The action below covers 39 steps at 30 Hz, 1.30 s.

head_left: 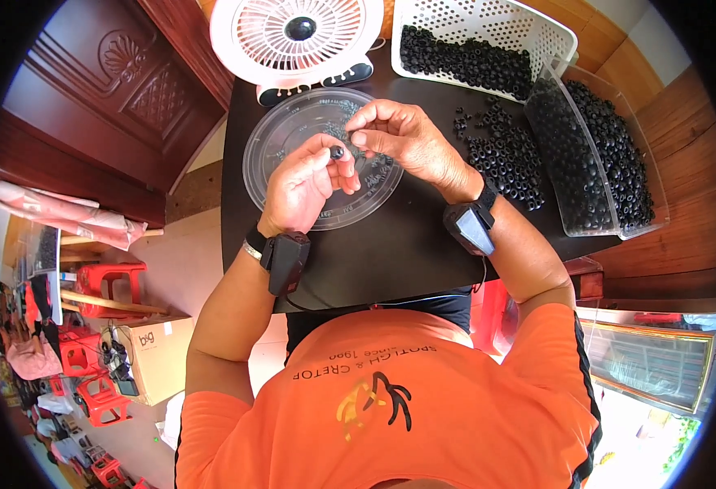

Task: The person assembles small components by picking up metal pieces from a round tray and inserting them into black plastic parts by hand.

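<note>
My left hand (pixel 302 189) pinches a small black ring-shaped part (pixel 337 152) between thumb and fingertips, its round end showing. Close beside it on the right, my right hand (pixel 411 148) has thumb and forefinger pressed together; whatever is between them is too small to make out. Both hands are above a round clear plastic tray (pixel 257 167). Scattered in that tray are tiny pale translucent pieces (pixel 338 130), partly hidden by my hands. To the right of my right hand, a loose pile of black ring-shaped parts (pixel 509 167) lies on the dark table (pixel 358 265).
A white perforated basket (pixel 529 41) of black parts stands at the back right, beside a clear plastic bin (pixel 574 191) full of them. A white fan (pixel 293 37) stands behind the tray. Red stools (pixel 109 281) and a cardboard box (pixel 161 354) are on the floor at left.
</note>
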### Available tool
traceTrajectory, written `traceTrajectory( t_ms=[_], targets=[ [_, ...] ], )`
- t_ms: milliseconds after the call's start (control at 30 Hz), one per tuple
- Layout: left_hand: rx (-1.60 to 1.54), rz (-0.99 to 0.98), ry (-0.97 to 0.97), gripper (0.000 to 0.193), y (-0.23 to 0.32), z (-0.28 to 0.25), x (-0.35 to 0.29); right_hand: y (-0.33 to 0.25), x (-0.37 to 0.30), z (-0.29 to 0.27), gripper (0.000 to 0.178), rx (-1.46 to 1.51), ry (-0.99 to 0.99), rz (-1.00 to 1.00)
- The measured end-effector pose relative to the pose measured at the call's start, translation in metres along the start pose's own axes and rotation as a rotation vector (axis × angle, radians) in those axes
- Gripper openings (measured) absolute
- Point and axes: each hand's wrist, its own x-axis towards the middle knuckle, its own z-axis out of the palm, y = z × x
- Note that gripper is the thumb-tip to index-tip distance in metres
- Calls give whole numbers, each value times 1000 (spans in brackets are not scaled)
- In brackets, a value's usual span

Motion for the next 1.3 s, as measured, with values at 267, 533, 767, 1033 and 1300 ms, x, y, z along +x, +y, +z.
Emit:
traceTrajectory(
  t_ms=[267, 533, 767, 1033, 1300],
  targets=[
    [10, 0, -23, 24, 0, -3, 0, -2, -2, 4, 13, -34, -28, 2],
    [-177, 1, -48, 26, 0, -6, 2, -2, -4, 8, 11, -103, 27, -1],
    [-258, -5, -33, 28, -3, -3, 2, -3, -3, 9, 8, -111, 56, -38],
    [-111, -7, -32, 25, -4, 2, 0, -14, -8, 9, 12, -118, 40, -77],
    [50, -49, 119, 25, -9, 8, -5, -12, -9, 13, 10, -329, 31, -145]
  ],
)
